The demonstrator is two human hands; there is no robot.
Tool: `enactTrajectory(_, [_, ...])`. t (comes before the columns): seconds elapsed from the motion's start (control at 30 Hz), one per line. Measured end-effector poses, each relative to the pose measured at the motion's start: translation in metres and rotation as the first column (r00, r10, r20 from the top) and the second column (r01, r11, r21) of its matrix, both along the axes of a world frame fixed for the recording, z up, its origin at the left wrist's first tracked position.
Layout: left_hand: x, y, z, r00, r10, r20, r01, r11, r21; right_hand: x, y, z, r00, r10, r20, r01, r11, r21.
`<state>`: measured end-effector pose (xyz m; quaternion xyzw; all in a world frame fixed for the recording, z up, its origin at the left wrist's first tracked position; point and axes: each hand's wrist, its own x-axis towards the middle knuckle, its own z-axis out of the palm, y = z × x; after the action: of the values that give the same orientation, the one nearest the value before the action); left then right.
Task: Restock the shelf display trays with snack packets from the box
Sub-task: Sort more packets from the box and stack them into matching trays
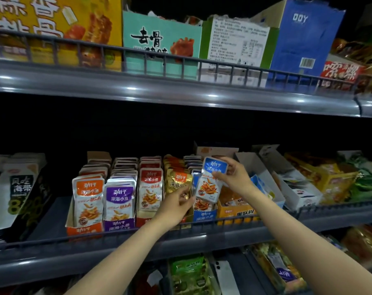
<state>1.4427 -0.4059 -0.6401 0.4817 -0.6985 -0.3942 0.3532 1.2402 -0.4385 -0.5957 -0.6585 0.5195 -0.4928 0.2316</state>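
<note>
The middle shelf [50, 216] is carrying trays side by side behind its front rail [283, 218]: an orange tray [85, 229], a purple tray [119, 226], a red tray [140, 221] and a blue tray [204, 216]. Gold packets [177, 182] are standing between the red and blue ones. An orange box [236, 212] is sitting just right of the blue tray, and white boxes [298, 189] are lying tilted beyond it. The upper shelf [159, 90] is bearing cartons [159, 39] in a row.

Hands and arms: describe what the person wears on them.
The left hand and right hand are bare: no gloves, rings or watch show. The left forearm and right forearm are bare too, with no sleeve in view down to the picture's edge.
</note>
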Motion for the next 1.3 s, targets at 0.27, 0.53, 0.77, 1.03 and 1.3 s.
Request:
enactTrajectory(0.27, [-0.005,-0.01,-0.013,0.997,-0.029,0.071,0.031,0.999,-0.027,0.007,-0.016,-0.027,0.947,0.052,-0.316,-0.059,0.998,-0.012])
enactTrajectory(0.53, [-0.004,-0.012,-0.017,0.994,-0.045,0.101,0.047,0.999,-0.021,0.004,-0.01,-0.036,0.857,0.054,-0.512,-0.104,0.992,-0.069])
enactTrajectory(0.77, [-0.003,-0.009,-0.013,0.993,-0.057,0.102,0.062,0.997,-0.048,0.0,0.004,-0.033,0.819,0.015,-0.573,-0.025,1.0,-0.008])
enactTrajectory(1.03, [0.018,0.021,0.01,0.985,-0.041,0.169,0.068,0.985,-0.16,0.002,0.05,-0.007,0.829,-0.035,-0.558,0.01,0.999,-0.047])
enactTrajectory(1.3, [0.069,0.079,-0.012,0.944,0.03,0.328,0.086,0.938,-0.335,0.032,0.12,-0.022,0.862,0.056,-0.503,-0.047,0.998,0.03])
